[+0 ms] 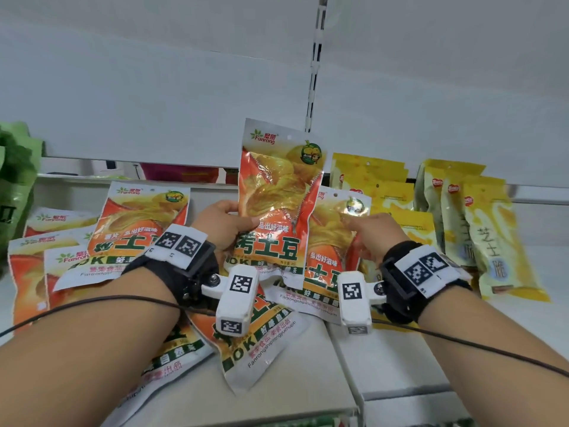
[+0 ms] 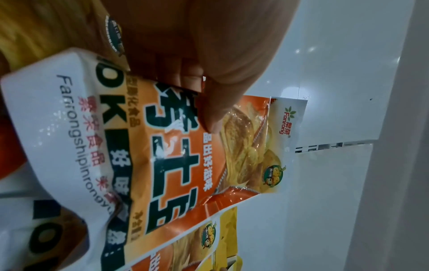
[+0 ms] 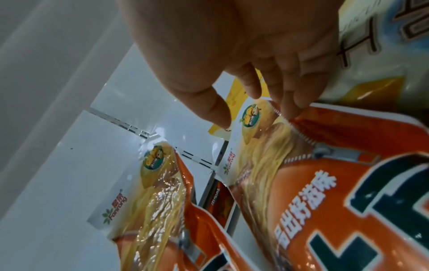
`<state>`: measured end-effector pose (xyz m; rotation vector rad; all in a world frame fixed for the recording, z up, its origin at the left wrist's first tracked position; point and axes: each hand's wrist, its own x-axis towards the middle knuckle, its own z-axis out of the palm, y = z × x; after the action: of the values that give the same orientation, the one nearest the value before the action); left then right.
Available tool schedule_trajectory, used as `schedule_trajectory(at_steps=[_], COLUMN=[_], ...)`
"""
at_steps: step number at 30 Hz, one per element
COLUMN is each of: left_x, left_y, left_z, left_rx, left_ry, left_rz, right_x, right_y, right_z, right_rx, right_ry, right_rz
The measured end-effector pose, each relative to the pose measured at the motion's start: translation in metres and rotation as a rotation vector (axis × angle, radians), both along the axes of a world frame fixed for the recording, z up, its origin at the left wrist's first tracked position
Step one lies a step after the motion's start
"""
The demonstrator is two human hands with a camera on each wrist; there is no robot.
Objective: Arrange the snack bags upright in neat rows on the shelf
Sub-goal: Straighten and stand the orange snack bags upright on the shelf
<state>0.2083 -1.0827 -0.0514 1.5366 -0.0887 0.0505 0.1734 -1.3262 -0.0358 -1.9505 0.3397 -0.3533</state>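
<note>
Over the white shelf [image 1: 400, 359] we are holding one orange snack bag [image 1: 277, 192] upright, our left hand [image 1: 221, 224] pinching its lower half, probably to stand it in a row. Our right hand [image 1: 375, 232] is touching a second orange bag [image 1: 335, 232] leaning behind, likely steadying it; whether it is gripping, we cannot tell. Other bags [image 1: 64, 266] are lying flat.

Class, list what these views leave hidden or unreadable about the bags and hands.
Head view: fingers of the left hand, hidden behind the held orange bag.
Right wrist view: whether the right hand grips or only touches the second orange bag.
Head view: green bag, cut by the left edge.
Head view: yellow bags, print too small.
</note>
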Motion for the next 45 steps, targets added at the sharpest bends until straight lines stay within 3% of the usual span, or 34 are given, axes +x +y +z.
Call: schedule_trajectory(at_steps=[4, 12, 22, 31, 34, 39, 45], left_x=[-0.002, -0.004, 0.007, 0.044, 0.052, 0.057, 0.060], left_y=[-0.003, 0.002, 0.015, 0.012, 0.005, 0.005, 0.004], left_z=[-0.002, -0.003, 0.012, 0.006, 0.006, 0.005, 0.010], left_rx=[-0.017, -0.042, -0.075, 0.019, 0.129, 0.643, 0.885], left_ry=[0.022, 0.033, -0.091, -0.086, -0.079, 0.049, 0.058], left_rz=[-0.032, -0.042, -0.077, 0.073, 0.111, 0.134, 0.182], right_x=[0.001, 0.013, 0.048, 0.095, 0.108, 0.126, 0.133], right_y=[-0.002, -0.014, 0.021, 0.047, 0.049, 0.055, 0.062], right_z=[0.002, 0.011, 0.053, 0.059, 0.050, 0.031, 0.022], right_rx=[-0.005, -0.110, 0.060, 0.040, 0.053, 0.021, 0.327], right_ry=[0.026, 0.019, -0.118, -0.173, -0.154, -0.087, -0.099], right_rz=[-0.066, -0.018, 0.040, 0.149, 0.180, 0.256, 0.240])
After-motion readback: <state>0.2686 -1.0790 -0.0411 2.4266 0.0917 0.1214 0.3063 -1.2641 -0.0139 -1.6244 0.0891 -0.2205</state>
